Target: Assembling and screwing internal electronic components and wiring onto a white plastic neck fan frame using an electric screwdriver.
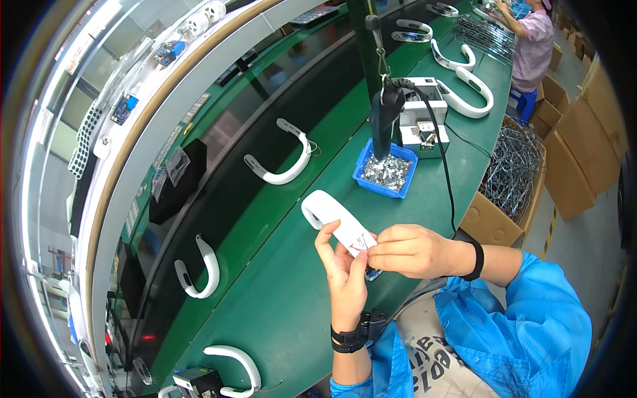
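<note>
A white U-shaped neckband housing [337, 217] is held up over the green bench, tilted, its curved end pointing away from me. My left hand [346, 277] is closed round its near part, with the thumb pressed by the lower end and the forefinger along the side. At that same end, the fingers of my right hand [413, 251] are pinched together; what lies between them is hidden. Thin dark wires show on the white surface beside the fingertips. Just below them a small blue circuit board [373, 273] peeks out, partly covered by my hands.
Beyond my hands stand a blue bin [357, 174] of small metal parts, a hanging black tool [383, 123] and a white machine [423, 136] with cables. More white neckbands [285, 174] lie along the dark conveyor belt [229, 186]. A carton [488, 222] of wires is at right; a co-worker [534, 50] sits farther off.
</note>
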The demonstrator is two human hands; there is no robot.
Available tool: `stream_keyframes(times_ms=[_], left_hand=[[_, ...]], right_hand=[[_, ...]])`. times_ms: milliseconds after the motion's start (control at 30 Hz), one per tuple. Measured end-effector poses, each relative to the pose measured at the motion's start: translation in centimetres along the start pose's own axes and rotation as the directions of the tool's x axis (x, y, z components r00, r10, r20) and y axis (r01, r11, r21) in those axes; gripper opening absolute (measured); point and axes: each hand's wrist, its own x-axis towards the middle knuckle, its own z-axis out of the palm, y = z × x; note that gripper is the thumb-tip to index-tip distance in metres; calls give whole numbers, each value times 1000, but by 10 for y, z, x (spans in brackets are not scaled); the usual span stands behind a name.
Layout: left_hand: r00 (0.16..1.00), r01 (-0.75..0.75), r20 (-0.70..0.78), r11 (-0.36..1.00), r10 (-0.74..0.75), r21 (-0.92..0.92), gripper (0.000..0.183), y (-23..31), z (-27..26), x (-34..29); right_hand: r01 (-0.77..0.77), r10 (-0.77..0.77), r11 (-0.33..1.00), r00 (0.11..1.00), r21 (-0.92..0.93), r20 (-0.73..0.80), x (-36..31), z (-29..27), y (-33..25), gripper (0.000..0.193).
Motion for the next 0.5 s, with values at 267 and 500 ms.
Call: stream_keyframes(times_ms=[267, 500], left_hand=[[999, -11, -42, 1000, 11, -9, 72, -6, -2, -4], [999, -32, -34, 999, 31, -8, 74, -5, -1, -6]], right_hand=[[-61, 68, 991, 996, -123, 55, 8, 0, -11, 31], [-26, 26, 993, 1000, -111, -8, -8, 11, -7, 33]])
